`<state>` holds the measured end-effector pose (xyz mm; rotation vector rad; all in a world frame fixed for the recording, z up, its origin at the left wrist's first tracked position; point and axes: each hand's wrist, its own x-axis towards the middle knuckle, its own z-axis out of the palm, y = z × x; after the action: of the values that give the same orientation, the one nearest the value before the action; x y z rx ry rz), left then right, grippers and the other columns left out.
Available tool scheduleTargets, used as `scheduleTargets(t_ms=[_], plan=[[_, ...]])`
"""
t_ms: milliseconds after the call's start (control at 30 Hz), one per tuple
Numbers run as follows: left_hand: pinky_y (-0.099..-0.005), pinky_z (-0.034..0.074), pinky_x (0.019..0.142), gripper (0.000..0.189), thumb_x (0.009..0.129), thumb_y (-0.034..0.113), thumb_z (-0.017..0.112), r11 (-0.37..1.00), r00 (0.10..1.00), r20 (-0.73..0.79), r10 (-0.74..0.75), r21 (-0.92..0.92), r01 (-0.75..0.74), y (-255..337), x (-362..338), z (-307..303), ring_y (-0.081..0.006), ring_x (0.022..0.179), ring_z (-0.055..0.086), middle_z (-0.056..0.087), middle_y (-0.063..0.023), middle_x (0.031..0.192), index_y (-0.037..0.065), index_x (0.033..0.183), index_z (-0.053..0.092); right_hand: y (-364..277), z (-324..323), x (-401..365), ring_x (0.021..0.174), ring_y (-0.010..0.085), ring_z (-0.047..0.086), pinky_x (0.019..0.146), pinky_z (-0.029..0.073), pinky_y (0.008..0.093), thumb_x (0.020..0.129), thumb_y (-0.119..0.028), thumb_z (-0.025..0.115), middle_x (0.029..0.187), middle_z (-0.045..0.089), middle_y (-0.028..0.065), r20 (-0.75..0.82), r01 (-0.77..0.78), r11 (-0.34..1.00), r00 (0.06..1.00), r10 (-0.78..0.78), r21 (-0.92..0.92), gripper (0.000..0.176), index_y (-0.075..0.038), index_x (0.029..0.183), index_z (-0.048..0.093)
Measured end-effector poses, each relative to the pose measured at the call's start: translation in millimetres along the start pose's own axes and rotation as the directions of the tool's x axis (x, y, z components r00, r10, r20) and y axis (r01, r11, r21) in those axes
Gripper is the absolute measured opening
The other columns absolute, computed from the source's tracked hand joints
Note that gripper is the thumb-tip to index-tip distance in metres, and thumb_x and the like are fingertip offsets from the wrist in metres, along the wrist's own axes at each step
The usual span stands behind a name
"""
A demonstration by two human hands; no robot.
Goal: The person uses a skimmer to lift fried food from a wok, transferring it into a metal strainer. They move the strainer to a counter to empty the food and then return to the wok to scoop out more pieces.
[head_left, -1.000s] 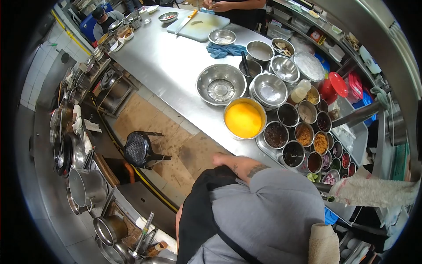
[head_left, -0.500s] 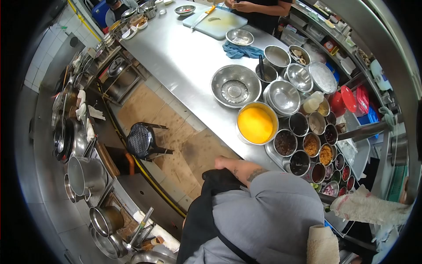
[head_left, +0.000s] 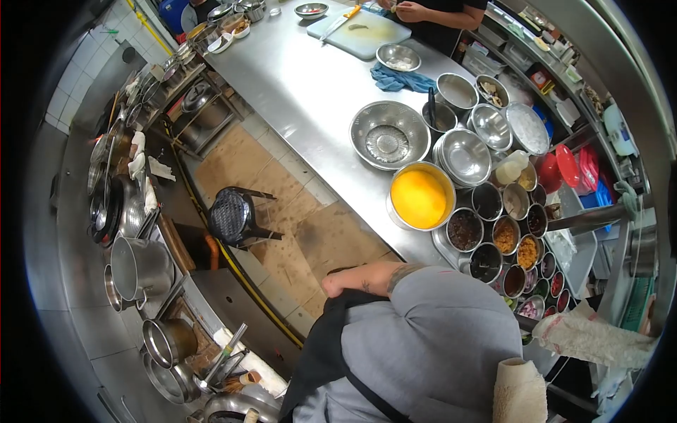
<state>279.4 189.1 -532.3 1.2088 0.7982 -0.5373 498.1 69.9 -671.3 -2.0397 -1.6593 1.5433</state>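
My bare, tattooed right arm [head_left: 374,277] comes out of a grey sleeve beside the counter's near edge. Its far end lies over the black apron [head_left: 321,359]; no fingers can be made out there. My left hand is outside the view. Closest to the arm on the counter is a steel pot of yellow liquid [head_left: 422,199]. Beside that pot stand a perforated steel bowl [head_left: 381,144], a stack of steel bowls [head_left: 465,158] and several small containers, including dark sauce [head_left: 486,261] and orange-brown crumbs [head_left: 527,251].
Across the steel counter [head_left: 300,106], another person's hands [head_left: 407,11] are near a cutting board [head_left: 377,35] bearing a knife [head_left: 338,25]. A black stool [head_left: 234,217] stands on the floor. Along the left are a large pot [head_left: 141,268] and a wok [head_left: 130,208].
The counter and its vessels have shifted slightly right in the view. My right arm's end appears lower and farther left. Across the counter, the other person remains near the cutting board.
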Motion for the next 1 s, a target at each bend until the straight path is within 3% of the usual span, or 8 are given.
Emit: scheduleTargets(t_ms=[133,233,300,400,500,800,867,1000], plan=[[-0.0246,0.044,0.071,0.028,0.107,0.026,0.054,0.999,0.999,0.006,0.050,-0.007,-0.050,-20,27,-7,-0.0073,0.077,0.052,0.062,-0.0004,0.084,0.004,0.093,0.064,4,26,30,0.126,0.0383,0.057,0.104,0.045,0.0464,0.095,-0.045,0.058,0.134,0.062,0.0233,0.234,0.133,0.988,0.966,-0.112,-0.078,0.056,0.001,0.126,0.067],[-0.0241,0.042,0.065,0.030,0.107,0.026,0.055,0.990,0.981,-0.135,0.142,0.041,-0.137,-15,25,-5,-0.0058,0.071,0.047,0.057,0.0029,0.077,0.005,0.086,0.061,-38,-34,-35,0.132,0.0381,0.051,0.108,0.042,0.0485,0.092,-0.054,0.060,0.144,0.056,0.0211,0.340,-0.038,0.995,0.941,0.003,0.097,0.068,0.000,0.134,0.062],[-0.0237,0.035,0.056,0.036,0.107,0.027,0.056,0.976,0.942,-0.256,0.215,0.096,-0.196,3,13,3,-0.0037,0.062,0.039,0.047,0.0084,0.067,0.008,0.076,0.055,-44,-39,-38,0.128,0.0399,0.054,0.106,0.044,0.0486,0.096,-0.054,0.053,0.138,0.059,0.0230,0.228,0.023,0.996,0.973,-0.043,0.092,0.066,0.002,0.129,0.064],[-0.0243,0.033,0.057,0.035,0.107,0.027,0.054,0.954,0.946,-0.146,0.289,0.131,-0.271,21,4,-4,-0.0048,0.065,0.035,0.044,0.0074,0.069,0.008,0.078,0.056,-38,-21,-9,0.120,0.0399,0.060,0.098,0.049,0.0497,0.098,-0.050,0.053,0.129,0.065,0.0230,0.184,0.114,0.991,0.978,-0.100,-0.064,0.059,0.001,0.121,0.069],[-0.0253,0.039,0.059,0.034,0.107,0.028,0.053,0.989,0.986,-0.098,0.138,-0.035,-0.142,56,-28,23,-0.0058,0.065,0.044,0.054,0.0046,0.071,0.007,0.081,0.059,-3,16,36,0.110,0.0374,0.064,0.088,0.052,0.0491,0.091,-0.039,0.059,0.118,0.068,0.0223,0.181,0.163,0.975,0.974,-0.134,-0.155,0.046,-0.001,0.111,0.073],[-0.0282,0.043,0.061,0.027,0.106,0.028,0.053,0.997,0.986,-0.162,0.037,-0.068,-0.049,32,-60,13,-0.0099,0.072,0.051,0.058,0.0003,0.078,0.006,0.091,0.060,34,-26,-21,0.083,0.0311,0.065,0.069,0.053,0.0454,0.092,-0.039,0.060,0.095,0.066,0.0178,0.128,-0.237,0.971,0.965,0.230,0.037,0.037,-0.003,0.097,0.067],[-0.0289,0.044,0.062,0.026,0.106,0.027,0.053,0.994,0.977,-0.212,0.022,-0.097,-0.044,18,-69,6,-0.0108,0.074,0.052,0.059,-0.0007,0.080,0.006,0.093,0.060,45,-35,-41,0.078,0.0297,0.065,0.065,0.054,0.0446,0.093,-0.039,0.060,0.090,0.066,0.0167,0.239,-0.399,0.909,0.901,0.363,0.121,0.035,-0.004,0.094,0.065],[-0.0301,0.046,0.063,0.024,0.105,0.027,0.053,0.983,0.948,-0.318,-0.003,-0.176,-0.056,-12,-86,-7,-0.0125,0.077,0.055,0.062,-0.0026,0.083,0.006,0.097,0.060,24,-75,-89,0.066,0.0269,0.065,0.057,0.054,0.0430,0.093,-0.039,0.061,0.080,0.065,0.0147,0.473,-0.738,0.642,0.650,0.595,0.208,0.034,-0.005,0.088,0.063]])
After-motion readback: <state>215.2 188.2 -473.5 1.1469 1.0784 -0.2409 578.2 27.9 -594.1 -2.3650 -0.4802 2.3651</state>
